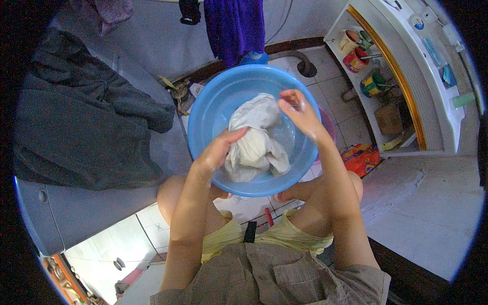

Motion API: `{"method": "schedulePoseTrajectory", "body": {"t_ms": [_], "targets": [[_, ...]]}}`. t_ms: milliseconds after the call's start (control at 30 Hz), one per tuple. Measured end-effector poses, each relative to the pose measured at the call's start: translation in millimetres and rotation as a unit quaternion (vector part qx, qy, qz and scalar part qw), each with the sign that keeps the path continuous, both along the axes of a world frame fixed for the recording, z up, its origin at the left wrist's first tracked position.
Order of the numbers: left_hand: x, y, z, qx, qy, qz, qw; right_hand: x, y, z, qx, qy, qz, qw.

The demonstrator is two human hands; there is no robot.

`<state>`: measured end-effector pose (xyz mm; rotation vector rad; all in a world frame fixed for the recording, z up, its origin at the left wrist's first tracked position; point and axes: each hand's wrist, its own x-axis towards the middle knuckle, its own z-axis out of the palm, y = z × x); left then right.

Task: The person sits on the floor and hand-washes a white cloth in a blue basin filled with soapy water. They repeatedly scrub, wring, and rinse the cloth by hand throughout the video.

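Note:
Before me stands a round blue plastic basin (206, 95) with some water in it. A bunched, wet white cloth (253, 146) lies inside. My left hand (220, 148) grips the cloth's left side, thumb on top and the other fingers hidden beneath. On the far right, my right hand (301, 112) hovers over the basin beside the cloth's upper edge. Its fingers are curled loosely, slightly apart, and I see nothing held in them. Whitish suds or wet patches show on both wrists.
Dark grey clothing (87, 133) drapes over a grey appliance (99, 206) on the left. A purple towel (234, 30) hangs beyond the basin. At right, a white cabinet (415, 76) holds cans and pots. A red patterned bag (360, 158) and a floor drain hole (307, 69) lie nearby.

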<state>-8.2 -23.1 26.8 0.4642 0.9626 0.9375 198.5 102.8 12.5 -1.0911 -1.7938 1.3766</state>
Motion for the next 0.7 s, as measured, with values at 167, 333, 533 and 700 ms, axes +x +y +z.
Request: {"method": "schedulePoseTrajectory", "body": {"t_ms": [167, 333, 533, 700], "targets": [[3.2, 2.4, 2.7, -0.018, -0.133, 0.062, 0.989, 5.9, -17.5, 6.1, -0.040, -0.040, 0.241, 0.969], [1.2, 7.9, -7.3, -0.021, -0.182, 0.053, 0.982, 6.3, -23.2, 10.5, -0.070, -0.129, 0.306, 0.941], [-14.0, 10.0, 6.9, -0.001, 0.024, 0.037, 0.999, 19.3, -15.7, -10.0, -0.013, 0.035, 0.163, 0.986], [-20.1, 10.4, 20.9, 0.070, 0.280, -0.007, 0.958, 25.6, -15.4, -5.4, -0.284, 0.117, 0.127, 0.943]]}}
